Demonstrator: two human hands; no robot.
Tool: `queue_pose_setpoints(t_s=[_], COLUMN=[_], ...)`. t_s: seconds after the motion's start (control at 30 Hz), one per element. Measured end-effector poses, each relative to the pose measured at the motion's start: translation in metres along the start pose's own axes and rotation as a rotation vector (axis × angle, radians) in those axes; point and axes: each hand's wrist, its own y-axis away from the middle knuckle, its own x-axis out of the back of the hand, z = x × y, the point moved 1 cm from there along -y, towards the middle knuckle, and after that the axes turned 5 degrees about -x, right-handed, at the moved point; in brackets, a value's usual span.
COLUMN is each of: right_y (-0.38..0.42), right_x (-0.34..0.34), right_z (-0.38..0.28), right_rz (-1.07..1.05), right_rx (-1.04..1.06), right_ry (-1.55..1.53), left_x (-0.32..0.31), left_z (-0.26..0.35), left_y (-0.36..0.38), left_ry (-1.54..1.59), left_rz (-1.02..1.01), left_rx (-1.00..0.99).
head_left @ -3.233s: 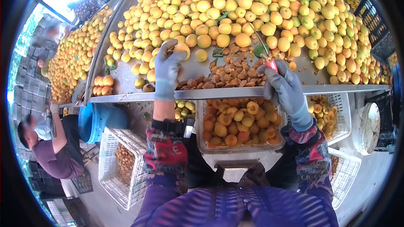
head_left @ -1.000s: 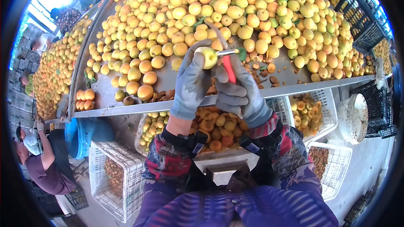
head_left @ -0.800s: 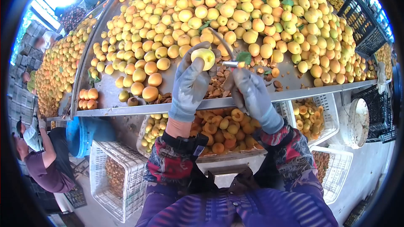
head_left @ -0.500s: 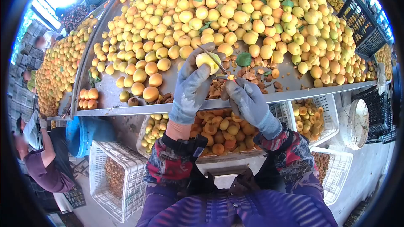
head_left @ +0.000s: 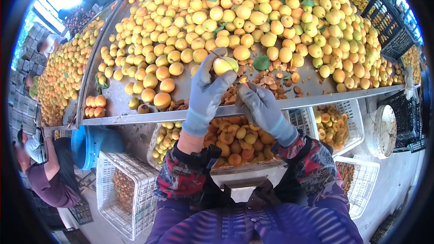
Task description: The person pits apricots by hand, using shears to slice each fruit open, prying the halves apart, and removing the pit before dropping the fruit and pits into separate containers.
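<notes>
My left hand [head_left: 208, 88], in a grey glove, is closed round a yellow-green apricot [head_left: 222, 66] above the front of the metal table [head_left: 181, 116]. Just right of it, my gloved right hand [head_left: 261, 106] has its fingers pinched together, with a small orange-yellow tip [head_left: 243, 80] showing at the fingertips; the rest of that thing is hidden. The two hands are slightly apart. Behind them lies a large heap of apricots [head_left: 253, 18], with a green leaf [head_left: 261, 63] and brown pits and scraps [head_left: 269, 81] nearer the hands.
Below the table edge stand a crate of halved apricots [head_left: 334, 129], a white crate of pits [head_left: 135, 199], a blue bucket [head_left: 97, 142] and a white bucket [head_left: 386, 131]. Black crates [head_left: 389, 27] stand at the right. A person in a dark shirt [head_left: 52, 180] sits at the left.
The thin blade-like piece seen across the apricot earlier no longer shows there. My right hand has moved slightly down and left, and the apricot has turned in my left hand.
</notes>
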Motion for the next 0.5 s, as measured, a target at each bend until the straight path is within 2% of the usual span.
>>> queue_pose_setpoints(t_s=[0.13, 0.17, 0.23, 0.33, 0.4, 0.5], right_y=[0.0, 0.001, 0.002, -0.001, -0.001, 0.002], right_x=[-0.004, -0.006, -0.01, -0.011, -0.011, -0.01], right_z=[-0.002, -0.001, 0.0, 0.004, 0.001, 0.0], right_rz=[0.078, 0.076, 0.137, 0.134, 0.143, 0.153], right_rx=[0.083, 0.083, 0.266, 0.228, 0.246, 0.248], right_ry=[0.197, 0.197, 0.379, 0.346, 0.397, 0.397], left_x=[-0.004, -0.007, -0.008, -0.004, 0.003, 0.006], left_z=[-0.008, -0.01, -0.012, -0.014, -0.02, -0.016], left_y=[0.001, 0.0, 0.0, 0.002, 0.002, 0.004], left_ry=[0.028, 0.134, 0.24, 0.261, 0.473, 0.393], left_rz=[0.055, 0.138, 0.224, 0.262, 0.244, 0.223], left_rx=[-0.093, -0.075, -0.059, 0.01, 0.206, 0.245])
